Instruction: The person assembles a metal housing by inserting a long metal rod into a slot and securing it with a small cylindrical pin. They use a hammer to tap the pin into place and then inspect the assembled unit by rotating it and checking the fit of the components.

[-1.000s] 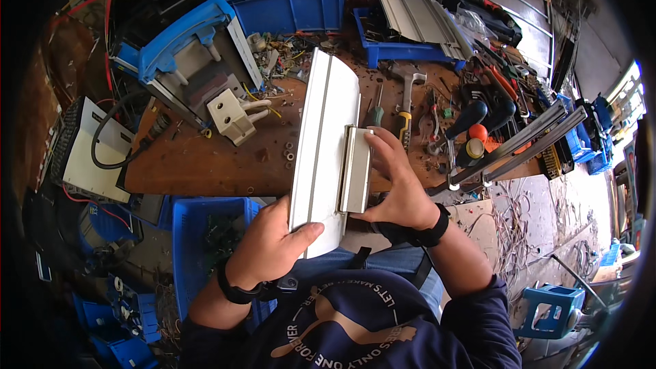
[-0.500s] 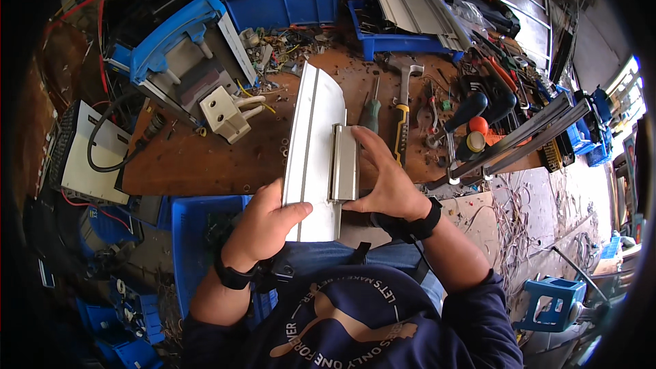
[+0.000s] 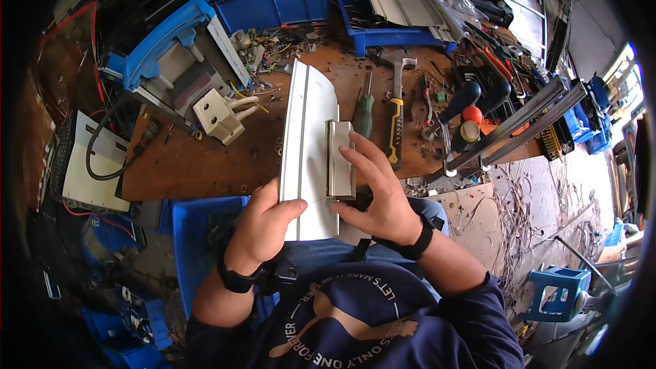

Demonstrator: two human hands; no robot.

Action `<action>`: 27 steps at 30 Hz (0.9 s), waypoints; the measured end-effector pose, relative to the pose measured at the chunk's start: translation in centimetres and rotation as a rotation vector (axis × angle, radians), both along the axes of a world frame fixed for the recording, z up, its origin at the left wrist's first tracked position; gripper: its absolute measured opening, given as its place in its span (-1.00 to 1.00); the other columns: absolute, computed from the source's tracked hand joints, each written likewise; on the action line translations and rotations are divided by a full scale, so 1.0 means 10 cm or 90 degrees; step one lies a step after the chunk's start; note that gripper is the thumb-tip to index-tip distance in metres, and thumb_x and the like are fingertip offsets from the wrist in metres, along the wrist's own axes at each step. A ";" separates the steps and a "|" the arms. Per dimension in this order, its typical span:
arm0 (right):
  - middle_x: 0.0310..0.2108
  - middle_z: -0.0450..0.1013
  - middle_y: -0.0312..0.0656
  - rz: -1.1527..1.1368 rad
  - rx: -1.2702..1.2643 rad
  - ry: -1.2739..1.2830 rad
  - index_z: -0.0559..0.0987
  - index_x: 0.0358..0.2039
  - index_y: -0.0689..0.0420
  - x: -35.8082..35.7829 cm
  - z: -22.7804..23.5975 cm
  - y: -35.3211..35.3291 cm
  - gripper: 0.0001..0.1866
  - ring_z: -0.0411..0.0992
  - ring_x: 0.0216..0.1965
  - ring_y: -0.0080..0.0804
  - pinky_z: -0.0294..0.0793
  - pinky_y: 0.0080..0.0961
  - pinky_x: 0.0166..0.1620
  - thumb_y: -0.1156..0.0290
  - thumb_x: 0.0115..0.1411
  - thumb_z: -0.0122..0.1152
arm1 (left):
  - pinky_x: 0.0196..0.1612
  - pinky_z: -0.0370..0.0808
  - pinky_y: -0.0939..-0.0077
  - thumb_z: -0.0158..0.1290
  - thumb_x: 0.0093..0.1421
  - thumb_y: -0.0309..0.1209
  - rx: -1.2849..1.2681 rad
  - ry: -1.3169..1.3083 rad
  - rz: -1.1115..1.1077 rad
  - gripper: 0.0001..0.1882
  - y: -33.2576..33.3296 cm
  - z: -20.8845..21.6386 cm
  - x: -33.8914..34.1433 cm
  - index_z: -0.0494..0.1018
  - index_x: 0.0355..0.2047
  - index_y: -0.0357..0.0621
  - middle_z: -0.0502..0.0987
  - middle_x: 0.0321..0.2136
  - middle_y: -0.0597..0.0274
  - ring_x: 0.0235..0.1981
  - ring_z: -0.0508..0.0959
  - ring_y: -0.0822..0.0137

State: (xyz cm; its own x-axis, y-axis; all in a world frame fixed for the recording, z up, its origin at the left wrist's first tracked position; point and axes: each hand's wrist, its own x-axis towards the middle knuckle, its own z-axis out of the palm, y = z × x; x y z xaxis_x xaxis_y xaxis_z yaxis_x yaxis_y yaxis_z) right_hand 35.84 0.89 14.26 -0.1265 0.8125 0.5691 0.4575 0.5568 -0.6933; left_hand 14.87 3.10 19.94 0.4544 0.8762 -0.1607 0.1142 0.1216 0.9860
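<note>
My left hand (image 3: 265, 222) is closed on the lower left edge of a long white panel (image 3: 311, 106), thumb lying on its face. The panel has a lengthwise groove and is held steeply over the bench's front edge. A narrow, pale rectangular block (image 3: 341, 160) sits against its right side; how the two are joined is hidden. My right hand (image 3: 383, 201) is beside that block with fingers spread. Its fingertips are at the block's right edge, and the thumb is by the panel's lower right edge.
On the brown bench (image 3: 198, 171) lie a green-handled screwdriver (image 3: 364, 109), a hammer (image 3: 396, 106), pliers (image 3: 425, 99) and a beige plug-like part (image 3: 222, 116). Blue crates (image 3: 273, 7) and scrap stand behind. Metal rails (image 3: 519, 133) jut out at the right. A blue bin (image 3: 188, 232) stands below the bench.
My right hand's fingers have loosened from spanning the block and are spread more, with the thumb lower. My left hand keeps its grip on the panel. The view has shifted slightly.
</note>
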 end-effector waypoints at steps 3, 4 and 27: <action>0.23 0.16 0.10 -0.009 0.010 0.003 0.31 0.21 0.10 -0.03 -0.04 0.00 -0.14 0.16 0.23 0.11 0.22 -0.15 0.23 0.47 -0.18 0.45 | -0.12 0.48 0.50 -0.10 0.14 -0.58 0.003 0.010 -0.008 -0.64 -0.03 0.04 0.01 0.40 -0.03 -0.39 0.58 -0.22 0.13 -0.22 0.54 0.43; 0.22 0.17 0.10 -0.007 0.024 -0.010 0.32 0.20 0.10 -0.03 -0.06 0.00 -0.15 0.17 0.22 0.10 0.23 -0.16 0.23 0.48 -0.18 0.45 | -0.11 0.48 0.50 -0.10 0.14 -0.58 0.004 0.010 -0.009 -0.64 -0.03 0.04 0.00 0.40 -0.03 -0.39 0.57 -0.21 0.13 -0.22 0.54 0.43; 0.22 0.17 0.11 -0.020 0.026 -0.059 0.23 0.22 0.22 0.01 0.00 0.02 0.04 0.11 0.27 0.16 0.15 -0.11 0.27 0.41 -0.34 0.54 | -0.38 0.46 0.59 -0.07 0.24 -0.54 -0.011 0.086 -0.032 -0.69 -0.18 0.00 -0.10 0.40 -0.01 -0.34 0.55 -0.36 0.26 -0.44 0.49 0.52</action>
